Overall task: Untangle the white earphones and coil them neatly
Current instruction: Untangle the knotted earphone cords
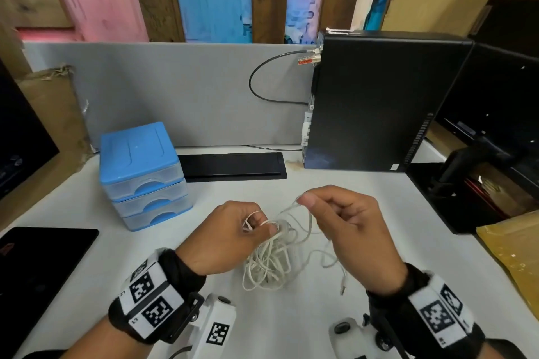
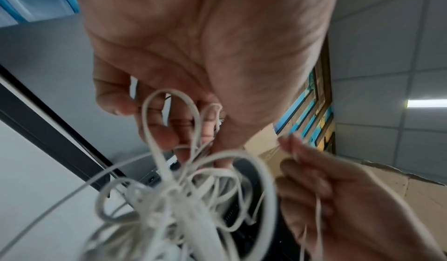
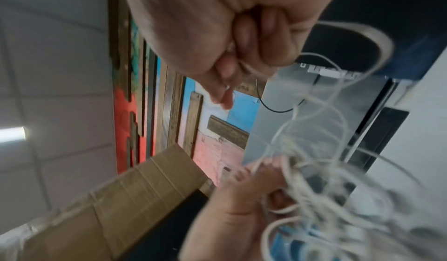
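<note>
Desk (image 1: 306, 329), white, is carrying a black computer tower (image 1: 379, 102) at far right and blue drawers (image 1: 140, 175) at far left. White earphones (image 1: 271, 259) are hanging as a tangle above the desk between my hands, their plug (image 1: 343, 290) dangling near the surface. My left hand (image 1: 224, 239) is pinching a loop, fingers curled. My right hand (image 1: 347, 230) is pinching a strand between thumb and forefinger, the remaining fingers curling inward.
</note>
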